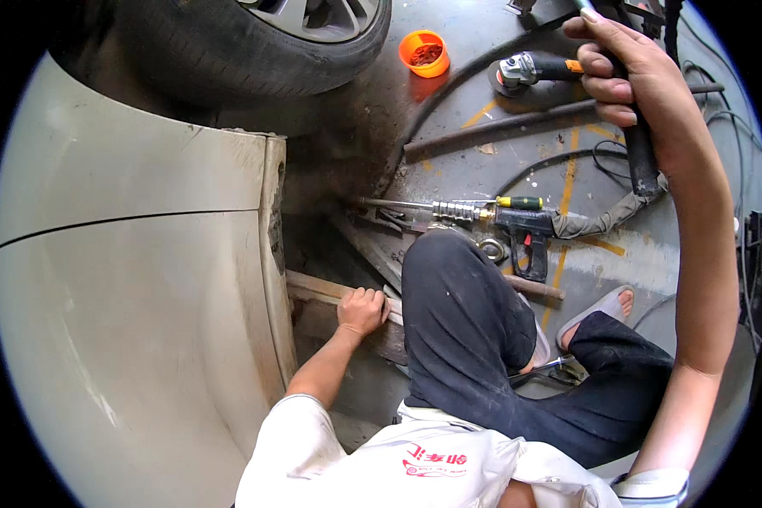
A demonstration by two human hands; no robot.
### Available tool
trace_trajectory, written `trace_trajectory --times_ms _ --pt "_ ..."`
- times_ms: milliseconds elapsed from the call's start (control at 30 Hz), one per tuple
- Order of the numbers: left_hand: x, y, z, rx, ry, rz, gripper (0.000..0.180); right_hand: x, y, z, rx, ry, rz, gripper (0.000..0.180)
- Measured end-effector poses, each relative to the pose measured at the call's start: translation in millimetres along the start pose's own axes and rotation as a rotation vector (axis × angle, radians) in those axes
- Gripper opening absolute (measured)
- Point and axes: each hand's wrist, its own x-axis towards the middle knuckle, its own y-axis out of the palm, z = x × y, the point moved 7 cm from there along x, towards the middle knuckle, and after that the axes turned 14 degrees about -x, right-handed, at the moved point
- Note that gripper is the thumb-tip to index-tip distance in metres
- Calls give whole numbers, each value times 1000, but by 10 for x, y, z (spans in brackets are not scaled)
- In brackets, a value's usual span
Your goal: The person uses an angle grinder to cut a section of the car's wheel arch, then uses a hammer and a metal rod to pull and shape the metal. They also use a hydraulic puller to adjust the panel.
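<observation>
A pale car panel (144,305) fills the left side, its worn edge facing my knee. My left hand (364,311) is closed, fingers curled over the edge of the scuffed car sill (313,286). At the upper right my raised right hand (626,80) is wrapped round a tool with a black grip (643,161) and a metal shaft. The far end of that tool is cut off by the top edge, so its head is hidden. On the floor below lies a black pistol-grip puller gun (525,229) with a long metal rod, beside a yellow-and-green screwdriver (519,203).
A car wheel (313,51) stands at the upper left. Beyond it are an orange bowl (425,54) of reddish bits and an angle grinder (538,69). A rusty pipe (499,129), hoses and cables lie across the grey floor (652,262). My bent knee (457,288) is near the sill.
</observation>
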Motion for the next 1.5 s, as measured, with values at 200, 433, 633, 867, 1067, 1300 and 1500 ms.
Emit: trace_trajectory --times_ms 200,433,633,867,1067,1300,1500 --pt "-53 20 -15 -4 -26 11 25 31 795 -525 40 -158 -4 32" --pt "-118 2 -33 13 -44 -105 19 -1248 2542 -2230 822 209 -9 35" --pt "-211 61 42 16 -13 -122 20 -2264 3763 -2984 851 630 213 30" --pt "-562 90 -216 66 35 -264 14 -2552 4067 -2996 854 614 223 33" --pt "-518 124 -325 104 50 -280 21 -2487 4309 -3066 929 480 293 37" --pt "-654 -15 -410 265 36 -165 14 -2075 3639 -3175 773 249 -67 52" --pt "-640 -13 -292 146 23 -289 17 -2334 4169 -3140 567 204 15 50"
